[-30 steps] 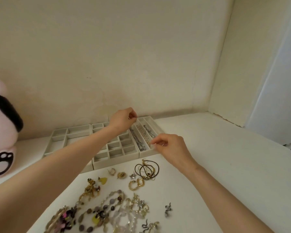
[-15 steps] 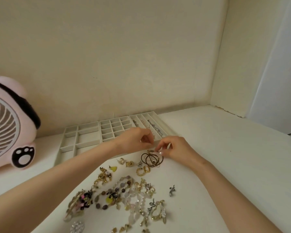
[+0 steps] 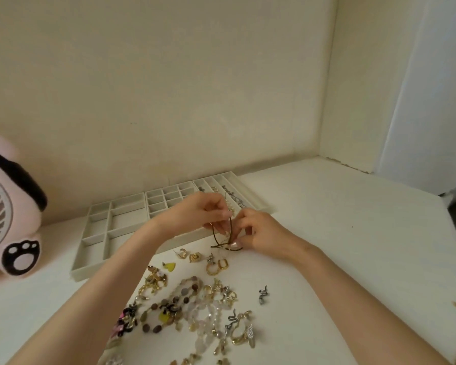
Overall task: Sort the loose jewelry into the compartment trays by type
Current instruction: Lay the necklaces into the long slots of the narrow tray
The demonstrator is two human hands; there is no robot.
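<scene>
the hoop earrings (image 3: 223,246) have come up off the table (image 3: 353,233), pinched between the left hand (image 3: 198,216) and right hand (image 3: 261,233).

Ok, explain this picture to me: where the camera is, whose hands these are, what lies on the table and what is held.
No machine here: one person works with bare hands. The camera sits on their head and looks down, so both arms reach in from below. The left hand and right hand each pinch a set of dark hoops. On the white table stand three compartment trays; the rightmost holds chains. Nearer the person lies a pile of loose jewelry, with a snake-shaped piece apart on its right. A pink fan stands at the left.
</scene>
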